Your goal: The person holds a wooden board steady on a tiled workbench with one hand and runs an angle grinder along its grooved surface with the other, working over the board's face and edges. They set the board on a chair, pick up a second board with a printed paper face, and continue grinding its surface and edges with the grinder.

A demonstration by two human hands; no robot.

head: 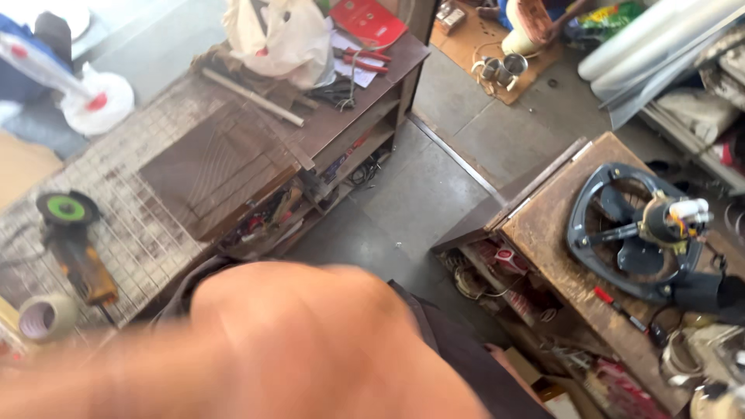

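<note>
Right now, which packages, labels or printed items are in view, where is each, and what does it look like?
Red folder: flat, glossy red, top of the far workbench.
White plastic bag: crumpled, with small red marks, left of the folder.
Tape roll: beige ring, lower left on the mesh sheet, beside the angle grinder.
Green-yellow printed bag: floor, top right.
No screens or signs.

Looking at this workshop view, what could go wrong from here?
The blurred arm fills the near view, so the hands cannot be seen; a knock is possible. The angle grinder lies on the wire-mesh bench with its disc exposed. The exhaust fan shows loose wires at its motor, which could snag.
</note>
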